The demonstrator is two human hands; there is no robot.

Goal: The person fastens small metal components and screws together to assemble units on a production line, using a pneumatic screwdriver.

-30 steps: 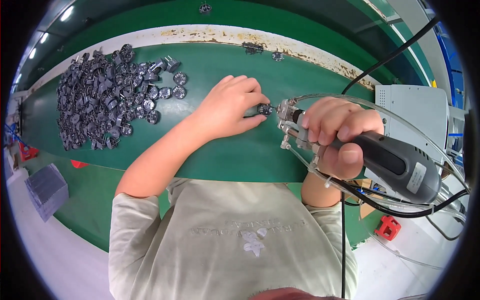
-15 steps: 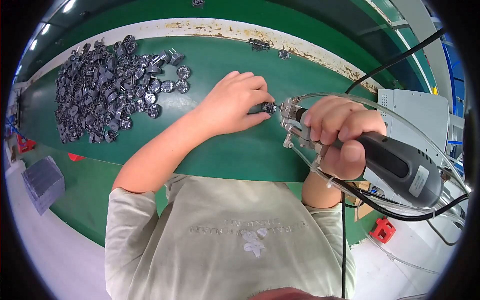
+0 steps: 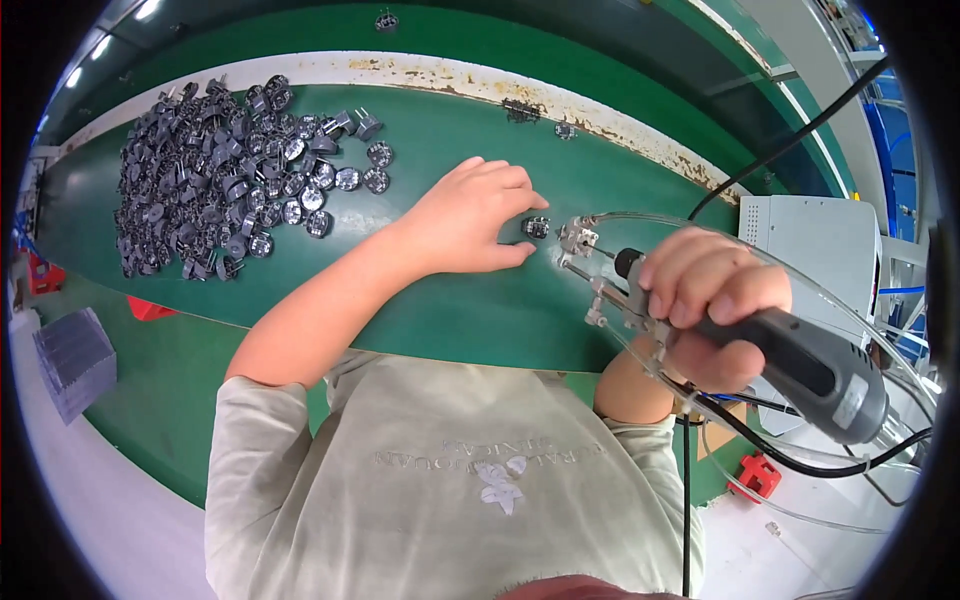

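A small round dark part [image 3: 536, 228] lies on the green bench top [image 3: 450, 320], between the spread thumb and forefinger of my left hand [image 3: 468, 218]. A narrow gap shows around the part, so the hand appears open and off it. My right hand [image 3: 715, 295] wraps round the dark grey handle of a powered screwdriver [image 3: 822, 368]. Fixed along the screwdriver's front is a metal nozzle assembly [image 3: 578, 237] with thin clear hoses. Its tip points left toward the round part, a short way apart from it.
Many similar dark round parts form a heap [image 3: 215, 180] on the left of the bench. A worn white ledge [image 3: 400, 70] runs along the back, with a few dark pieces near it. A pale metal box [image 3: 815, 255] stands at the right. Black cables and hoses hang there.
The fingers of my left hand have parted from the round part, which stays on the bench. My right hand has drawn the screwdriver rightward and nearer to me.
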